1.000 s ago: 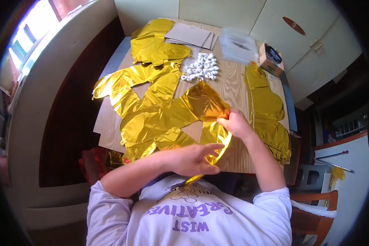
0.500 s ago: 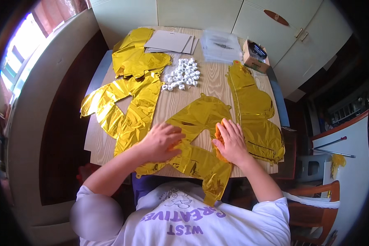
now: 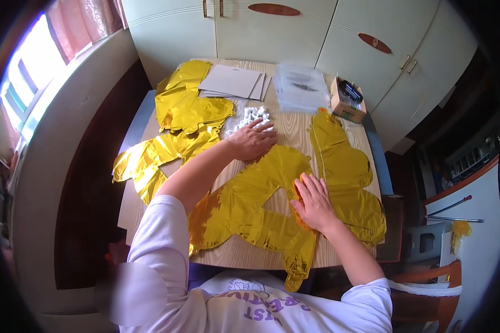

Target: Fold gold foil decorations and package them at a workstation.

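Observation:
Shiny gold foil balloons lie flat and uninflated on the wood-grain table [image 3: 233,258]. My left hand [image 3: 253,141] reaches across the nearest balloon [image 3: 228,202], fingers stretched toward a pile of small white rolls [image 3: 255,114]; its fingertips partly cover the nearer rolls. Flat on the right part of that balloon rests my right hand [image 3: 315,204], fingers out. Something orange [image 3: 300,195], its kind unclear, shows along the edge of this hand. Further right lies another gold balloon [image 3: 344,161], with a thin pale cord [image 3: 318,145] along its left side.
More gold balloons [image 3: 189,100] cover the table's far left. Grey boards [image 3: 230,81] are stacked at the back, beside clear plastic sheets [image 3: 300,86]. An open cardboard box [image 3: 347,102] with dark items stands back right. Pale cabinets [image 3: 272,33] rise behind; a wooden chair [image 3: 428,294] is near right.
My left hand has left the nearest balloon and moved forward to the white rolls. My right hand stays on the balloon. The head view has tilted up, showing more of the cabinets.

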The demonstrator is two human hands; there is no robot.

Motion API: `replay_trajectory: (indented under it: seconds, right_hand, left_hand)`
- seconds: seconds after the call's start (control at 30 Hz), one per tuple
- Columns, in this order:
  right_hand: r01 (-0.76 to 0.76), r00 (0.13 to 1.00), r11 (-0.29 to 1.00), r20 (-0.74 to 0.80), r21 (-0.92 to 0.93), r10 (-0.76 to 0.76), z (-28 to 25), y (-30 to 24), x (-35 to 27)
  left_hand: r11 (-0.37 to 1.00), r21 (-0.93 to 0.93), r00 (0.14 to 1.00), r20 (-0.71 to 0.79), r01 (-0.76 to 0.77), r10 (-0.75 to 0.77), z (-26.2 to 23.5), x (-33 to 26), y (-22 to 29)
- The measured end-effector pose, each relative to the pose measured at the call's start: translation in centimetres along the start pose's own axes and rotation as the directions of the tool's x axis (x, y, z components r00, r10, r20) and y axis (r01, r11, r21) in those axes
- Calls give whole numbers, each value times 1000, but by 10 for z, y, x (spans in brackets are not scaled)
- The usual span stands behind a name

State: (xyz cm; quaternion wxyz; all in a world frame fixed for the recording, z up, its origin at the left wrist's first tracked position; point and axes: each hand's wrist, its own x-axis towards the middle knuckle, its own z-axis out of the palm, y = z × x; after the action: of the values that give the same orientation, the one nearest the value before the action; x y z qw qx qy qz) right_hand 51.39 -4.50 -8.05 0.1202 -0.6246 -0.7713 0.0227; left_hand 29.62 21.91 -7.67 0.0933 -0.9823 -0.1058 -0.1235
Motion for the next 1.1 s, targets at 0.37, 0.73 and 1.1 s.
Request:
replay_trajectory:
  seconds: [0.37,0.73,1.1]
  right_hand:
    - [74,997,994,-43,85,-71,-2,11,11]
    - [-533,771,770,-173,350,613,-32,145,63]
    - [-554,775,802,-215,223,595,-19,138,73]
  left_hand:
    - [934,77,930,-153,349,-335,-20,4,18]
    - [858,-456,971,84,238,-225,-53,-55,134]
    - [854,-485,974,-24,187,-227,-20,89,108]
